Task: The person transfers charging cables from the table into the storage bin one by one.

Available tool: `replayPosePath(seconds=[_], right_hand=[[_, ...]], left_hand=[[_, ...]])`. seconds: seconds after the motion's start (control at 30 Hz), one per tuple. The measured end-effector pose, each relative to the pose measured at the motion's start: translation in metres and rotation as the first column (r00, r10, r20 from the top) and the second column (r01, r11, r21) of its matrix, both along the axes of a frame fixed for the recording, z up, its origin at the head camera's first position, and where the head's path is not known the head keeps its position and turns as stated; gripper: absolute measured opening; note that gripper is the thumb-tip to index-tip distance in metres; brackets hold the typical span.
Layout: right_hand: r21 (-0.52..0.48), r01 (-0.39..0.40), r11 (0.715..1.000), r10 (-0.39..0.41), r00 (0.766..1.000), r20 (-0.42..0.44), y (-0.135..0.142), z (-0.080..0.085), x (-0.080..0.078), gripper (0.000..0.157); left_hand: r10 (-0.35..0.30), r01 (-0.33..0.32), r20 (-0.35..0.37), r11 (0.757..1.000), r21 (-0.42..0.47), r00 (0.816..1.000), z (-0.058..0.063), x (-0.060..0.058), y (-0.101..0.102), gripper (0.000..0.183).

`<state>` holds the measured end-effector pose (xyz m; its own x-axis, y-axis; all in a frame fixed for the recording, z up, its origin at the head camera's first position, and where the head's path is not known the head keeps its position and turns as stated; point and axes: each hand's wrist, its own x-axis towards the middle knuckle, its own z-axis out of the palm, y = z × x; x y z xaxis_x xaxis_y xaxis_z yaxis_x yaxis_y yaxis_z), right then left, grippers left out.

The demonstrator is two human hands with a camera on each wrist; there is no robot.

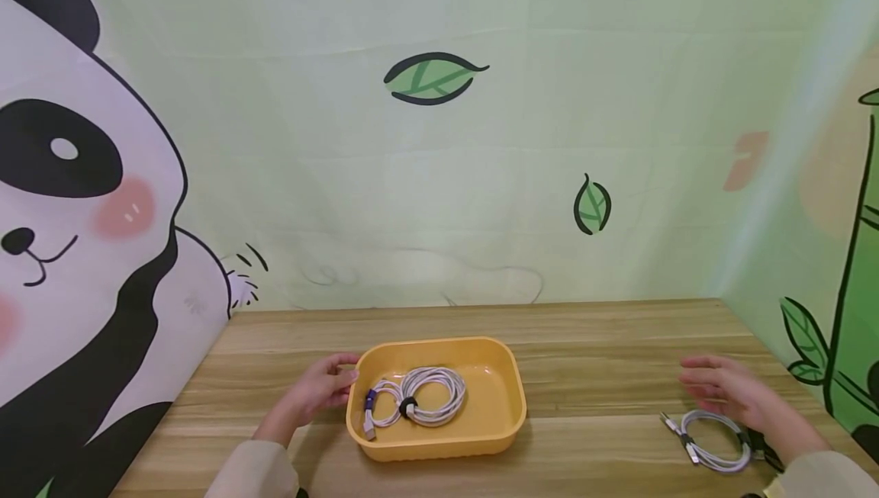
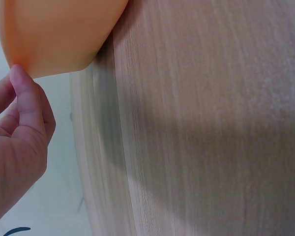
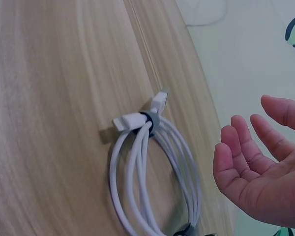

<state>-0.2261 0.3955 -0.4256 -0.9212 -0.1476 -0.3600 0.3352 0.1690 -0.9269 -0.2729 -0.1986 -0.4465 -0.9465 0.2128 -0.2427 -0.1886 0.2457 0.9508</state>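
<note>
A yellow plastic tray stands on the table and holds two coiled white cables. The larger coil has a black tie; a smaller one beside it shows a USB plug and a dark blue tie. My left hand holds the tray's left edge, thumb tip on the orange-looking wall in the left wrist view. My right hand, fingers loosely bent and holding nothing, hovers over another coiled white cable. That coil lies on the table with its white plugs and dark ties showing.
A wood-grain table runs back to a pale green backdrop printed with a panda and leaves. Some dark item lies partly hidden under the right wrist, at the table's right side.
</note>
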Motion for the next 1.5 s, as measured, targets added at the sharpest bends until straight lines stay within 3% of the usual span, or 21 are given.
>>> replayPosePath(seconds=[0.4,0.9,1.27,1.5], right_hand=[[-0.004,0.016,1.0,-0.016,1.0,0.004,0.011,-0.005,0.002,0.011],[0.099,0.084,0.992,-0.082,0.996,-0.021,0.011,-0.006,0.002,0.012],[0.205,0.096,0.974,-0.092,0.995,-0.03,0.013,-0.008,0.0,0.039],[0.221,0.096,0.97,-0.09,0.995,-0.038,0.014,-0.009,0.0,0.039]], left_hand=[[-0.007,0.007,-0.008,1.0,0.003,1.0,0.001,0.001,0.0,0.041],[-0.005,0.005,-0.01,1.0,-0.001,1.0,0.001,0.002,0.0,0.042],[0.002,-0.002,-0.008,1.0,0.004,1.0,0.001,0.002,0.002,0.042],[0.005,-0.005,-0.008,1.0,0.0,1.0,0.001,0.001,0.001,0.041]])
